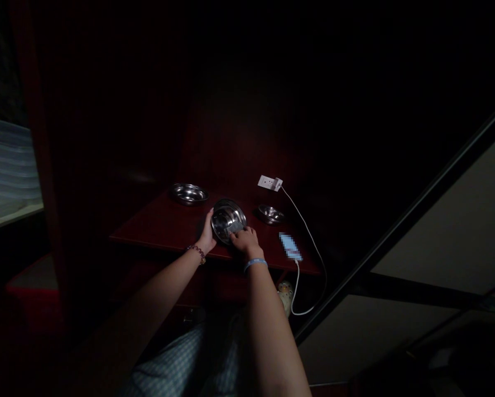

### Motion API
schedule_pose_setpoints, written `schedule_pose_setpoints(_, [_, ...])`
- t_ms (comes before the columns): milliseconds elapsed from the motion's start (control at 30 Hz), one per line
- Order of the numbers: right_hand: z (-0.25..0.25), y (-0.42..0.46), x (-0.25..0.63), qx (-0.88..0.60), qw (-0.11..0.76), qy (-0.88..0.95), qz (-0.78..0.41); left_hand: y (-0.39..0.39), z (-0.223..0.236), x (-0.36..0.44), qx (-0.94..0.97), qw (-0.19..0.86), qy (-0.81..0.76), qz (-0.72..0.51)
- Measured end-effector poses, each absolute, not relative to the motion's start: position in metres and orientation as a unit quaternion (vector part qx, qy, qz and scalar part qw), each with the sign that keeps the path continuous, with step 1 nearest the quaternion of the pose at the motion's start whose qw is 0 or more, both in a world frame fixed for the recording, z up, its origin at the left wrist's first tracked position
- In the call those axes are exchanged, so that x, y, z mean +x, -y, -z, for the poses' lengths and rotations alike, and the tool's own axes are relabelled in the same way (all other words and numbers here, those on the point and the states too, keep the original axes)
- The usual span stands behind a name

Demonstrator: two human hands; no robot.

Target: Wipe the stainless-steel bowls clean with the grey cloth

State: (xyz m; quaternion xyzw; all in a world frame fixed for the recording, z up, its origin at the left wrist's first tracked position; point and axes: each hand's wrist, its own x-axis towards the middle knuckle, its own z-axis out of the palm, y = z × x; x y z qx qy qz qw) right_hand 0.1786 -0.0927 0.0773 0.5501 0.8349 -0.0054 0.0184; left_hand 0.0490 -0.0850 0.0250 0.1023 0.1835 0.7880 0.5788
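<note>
A steel bowl [228, 219] is tilted up toward me on a dark red wooden table [156, 226]. My left hand [208, 236] holds its left rim, fingers curled round the edge. My right hand [244, 240] is closed against the bowl's lower right rim, and what lies under its fingers is too dark to make out. A bead bracelet is on my left wrist and a light blue band on my right.
Another steel bowl [188, 193] sits at the back left of the table, and a smaller one [271, 214] to the right. A phone [291, 246] lies at the right, its white cable [309, 231] running to a wall socket [270, 182]. The surroundings are very dark.
</note>
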Motion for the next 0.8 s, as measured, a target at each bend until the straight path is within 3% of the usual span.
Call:
schedule_pose_setpoints(433, [-0.07, 0.09, 0.178, 0.561, -0.007, -0.828, -0.025, 0.092, -0.029, 0.05, 0.141, 0.608, -0.199, -0.756])
schedule_pose_setpoints(667, [-0.073, 0.094, 0.169, 0.542, -0.09, -0.835, -0.024, 0.094, -0.03, 0.049, 0.135, 0.616, -0.187, -0.753])
schedule_pose_setpoints(800, [-0.072, 0.094, 0.163, 0.522, -0.12, -0.844, 0.036, 0.09, -0.029, 0.05, 0.118, 0.611, -0.189, -0.759])
